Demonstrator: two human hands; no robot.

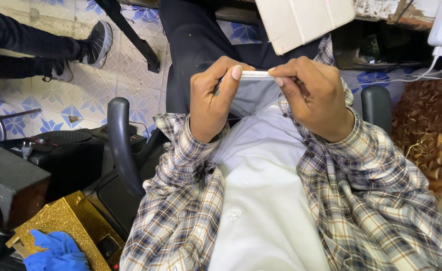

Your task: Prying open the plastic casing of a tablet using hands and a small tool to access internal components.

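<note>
Seated view down my own body, with places given relative to the thin white tablet [255,75] held edge-on at mid-frame. The floor [75,75], tiled in cream with blue star patterns, lies to the left of the tablet; another person's dark-trousered legs and grey shoe [98,44] rest on it at far left. My plaid shirt [371,185] over a white undershirt fills the frame below the tablet, and my dark trousers extend above it. Black chair armrests [119,145] stand lower left and right of the tablet. A white folded case [304,20] lies just above the tablet, on my lap as far as I can tell. A gold glittered box [63,221] with a blue cloth [55,251] on it sits far lower left. No surface carries the tablet; it hangs in the air above my lap. Its long axis runs left to right, nearly level, with the thin edge facing the camera. My left hand [212,98] forms a grip pinching the left end, thumb on top. My right hand [314,95] pinches the right end likewise.
</note>
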